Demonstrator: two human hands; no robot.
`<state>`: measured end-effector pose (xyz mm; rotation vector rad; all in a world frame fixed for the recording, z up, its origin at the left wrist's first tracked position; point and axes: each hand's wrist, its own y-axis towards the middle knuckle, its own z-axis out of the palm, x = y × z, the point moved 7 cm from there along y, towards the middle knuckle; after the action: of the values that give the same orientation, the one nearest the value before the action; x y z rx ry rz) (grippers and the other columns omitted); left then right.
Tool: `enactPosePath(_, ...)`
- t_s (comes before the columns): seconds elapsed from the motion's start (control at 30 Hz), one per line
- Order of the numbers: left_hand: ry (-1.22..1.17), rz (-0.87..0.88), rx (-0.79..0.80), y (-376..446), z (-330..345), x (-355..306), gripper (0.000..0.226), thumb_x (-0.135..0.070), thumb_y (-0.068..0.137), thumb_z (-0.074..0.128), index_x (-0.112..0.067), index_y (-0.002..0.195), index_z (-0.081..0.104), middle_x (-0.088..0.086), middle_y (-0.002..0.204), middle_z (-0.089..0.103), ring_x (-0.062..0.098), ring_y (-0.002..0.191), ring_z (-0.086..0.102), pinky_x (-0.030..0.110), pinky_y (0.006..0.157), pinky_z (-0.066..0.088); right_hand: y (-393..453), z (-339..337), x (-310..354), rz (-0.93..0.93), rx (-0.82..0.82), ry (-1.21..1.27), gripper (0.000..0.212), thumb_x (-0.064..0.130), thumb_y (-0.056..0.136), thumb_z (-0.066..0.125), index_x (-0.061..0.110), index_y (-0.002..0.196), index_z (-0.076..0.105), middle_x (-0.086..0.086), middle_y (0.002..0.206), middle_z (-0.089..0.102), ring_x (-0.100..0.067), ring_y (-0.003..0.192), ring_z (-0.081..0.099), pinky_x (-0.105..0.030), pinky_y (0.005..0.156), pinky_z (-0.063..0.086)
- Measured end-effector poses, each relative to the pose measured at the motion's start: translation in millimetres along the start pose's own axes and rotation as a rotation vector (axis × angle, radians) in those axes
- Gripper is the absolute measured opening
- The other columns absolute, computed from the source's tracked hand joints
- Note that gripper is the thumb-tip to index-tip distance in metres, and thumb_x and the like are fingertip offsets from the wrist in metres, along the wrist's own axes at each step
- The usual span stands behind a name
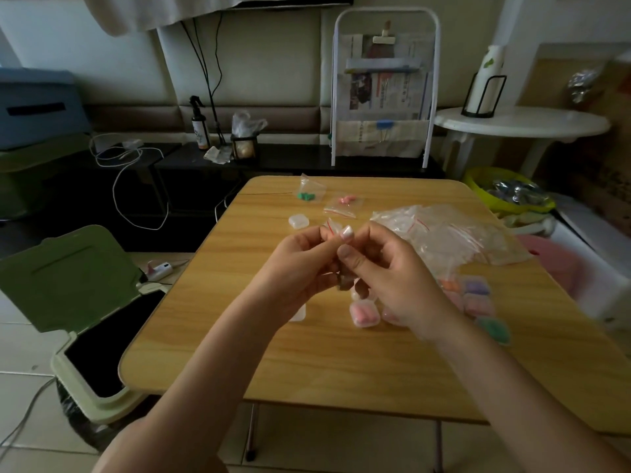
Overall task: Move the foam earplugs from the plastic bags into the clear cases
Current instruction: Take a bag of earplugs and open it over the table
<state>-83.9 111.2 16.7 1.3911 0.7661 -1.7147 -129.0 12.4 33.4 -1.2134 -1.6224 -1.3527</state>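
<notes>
Above the middle of the wooden table (341, 363), my left hand (300, 264) and my right hand (392, 271) meet and both pinch a small plastic bag (332, 226) with a red zip line. What the bag holds is hidden by my fingers. Two more small bags lie at the far edge, one with green earplugs (306, 197) and one with pink earplugs (347, 200). An empty clear case (298, 221) sits near them. A case filled with pink earplugs (364, 313) lies under my hands. Several filled cases (476, 295) lie to the right.
A heap of empty plastic bags (450, 233) covers the table's right far part. A green bin (92, 315) with its lid up stands at the left of the table. A white round side table (519, 122) and a yellow basin (505, 192) are at the right.
</notes>
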Motion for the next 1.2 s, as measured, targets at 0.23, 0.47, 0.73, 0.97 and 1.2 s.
enactPosePath(0.23, 0.147, 0.036, 0.001, -6, -2, -3, 0.034, -0.036, 0.088, 0.054, -0.003, 0.096, 0.057, 0.006, 0.066, 0.050, 0.014, 0.056, 0.048, 0.026, 0.056, 0.045, -2, 10, -14, 0.197, 0.084, 0.258, 0.025, 0.034, 0.083, 0.060, 0.010, 0.089, 0.056, -0.005, 0.077, 0.064, -0.021, 0.070, 0.066, -0.053, 0.077, 0.050)
enactPosePath(0.47, 0.501, 0.196, -0.141, -8, -2, -10, 0.029, -0.028, 0.099, 0.044, -0.011, 0.077, 0.050, -0.009, 0.052, 0.051, 0.004, 0.045, 0.047, 0.018, 0.046, 0.041, -3, 15, -20, 0.247, 0.030, 0.116, 0.027, 0.025, 0.100, 0.046, -0.001, 0.094, 0.052, -0.005, 0.074, 0.066, -0.028, 0.076, 0.070, -0.049, 0.065, 0.048)
enactPosePath(0.73, 0.869, 0.400, -0.166, -11, 7, -13, 0.035, -0.030, 0.102, 0.034, -0.010, 0.077, 0.050, 0.003, 0.066, 0.055, 0.014, 0.055, 0.049, 0.028, 0.053, 0.040, -7, 14, -4, 0.034, -0.073, -0.095, 0.027, 0.018, 0.102, 0.038, 0.004, 0.081, 0.049, 0.001, 0.059, 0.046, -0.005, 0.045, 0.042, -0.014, 0.043, 0.033)
enactPosePath(0.97, 0.916, 0.386, -0.221, -11, 14, -10, 0.038, -0.033, 0.102, 0.033, -0.011, 0.077, 0.051, 0.007, 0.067, 0.059, 0.022, 0.058, 0.054, 0.046, 0.058, 0.045, -10, 11, -7, -0.092, -0.215, -0.401, 0.024, 0.030, 0.101, 0.033, 0.017, 0.084, 0.045, 0.004, 0.053, 0.047, -0.018, 0.044, 0.051, -0.039, 0.044, 0.041)
enactPosePath(1.2, 0.954, 0.399, -0.340, -17, 16, -9, 0.039, -0.034, 0.102, 0.032, -0.013, 0.075, 0.051, 0.000, 0.059, 0.054, 0.018, 0.051, 0.050, 0.039, 0.049, 0.042, -9, 12, -11, -0.102, -0.215, -0.452, 0.025, 0.030, 0.102, 0.032, 0.031, 0.078, 0.038, 0.008, 0.055, 0.048, -0.009, 0.047, 0.049, -0.030, 0.046, 0.036)
